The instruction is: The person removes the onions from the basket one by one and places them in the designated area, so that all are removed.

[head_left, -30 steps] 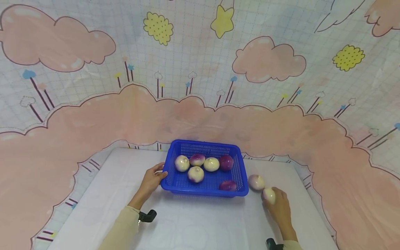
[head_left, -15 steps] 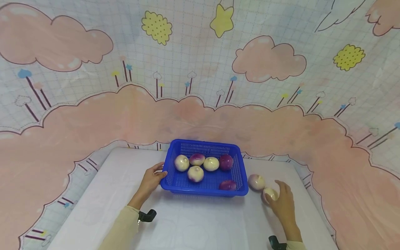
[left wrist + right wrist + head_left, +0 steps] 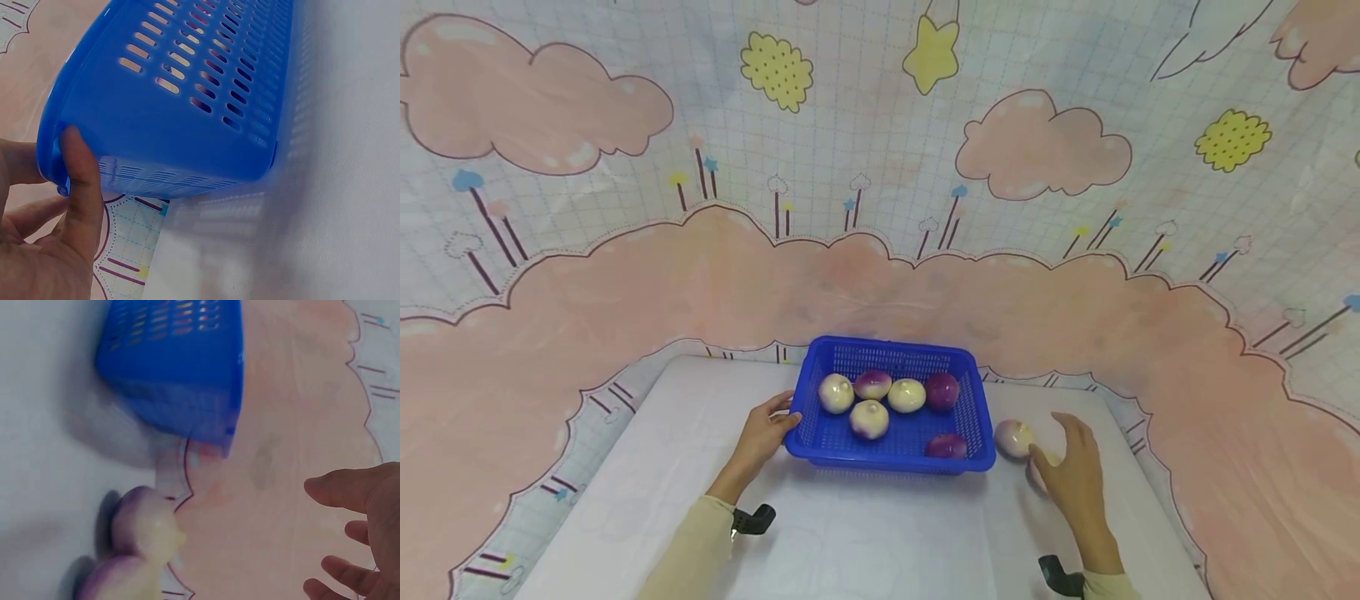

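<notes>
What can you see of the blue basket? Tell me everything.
The blue basket looks plastic: rectangular, open-topped, with slotted walls and a smooth rim with rounded corners. It stands upright on the white table, holding six onions in purple and whitish tones, with part of its bottom bare. The left hand grips its left rim.

Classed as a screened-off booth, not assignable to home or studio. Furnished with a white desk [image 3: 880,533]; hung beyond and on both sides of the desk with printed backdrop [image 3: 850,292]: pink clouds [image 3: 1045,146], yellow star [image 3: 932,54] high above the desk.
</notes>
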Demonstrator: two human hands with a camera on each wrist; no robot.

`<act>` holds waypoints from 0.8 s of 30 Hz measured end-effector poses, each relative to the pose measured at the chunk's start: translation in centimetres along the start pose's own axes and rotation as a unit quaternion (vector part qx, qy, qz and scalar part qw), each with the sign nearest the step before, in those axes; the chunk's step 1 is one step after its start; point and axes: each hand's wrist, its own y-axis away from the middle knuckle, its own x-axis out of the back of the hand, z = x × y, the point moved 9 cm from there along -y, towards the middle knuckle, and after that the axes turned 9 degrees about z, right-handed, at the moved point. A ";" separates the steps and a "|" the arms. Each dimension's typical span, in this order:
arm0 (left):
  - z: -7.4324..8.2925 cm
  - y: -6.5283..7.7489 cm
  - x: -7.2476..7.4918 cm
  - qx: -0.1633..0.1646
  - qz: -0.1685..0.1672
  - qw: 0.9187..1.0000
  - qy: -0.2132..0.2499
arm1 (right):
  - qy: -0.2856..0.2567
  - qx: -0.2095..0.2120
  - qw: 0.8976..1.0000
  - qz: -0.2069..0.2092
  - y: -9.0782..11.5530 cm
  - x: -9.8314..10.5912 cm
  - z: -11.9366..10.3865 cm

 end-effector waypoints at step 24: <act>-0.3 0.1 0.0 0.002 0.006 1.000 -0.002 | -0.092 0.068 0.993 -0.002 -1.4 -2.6 -7.9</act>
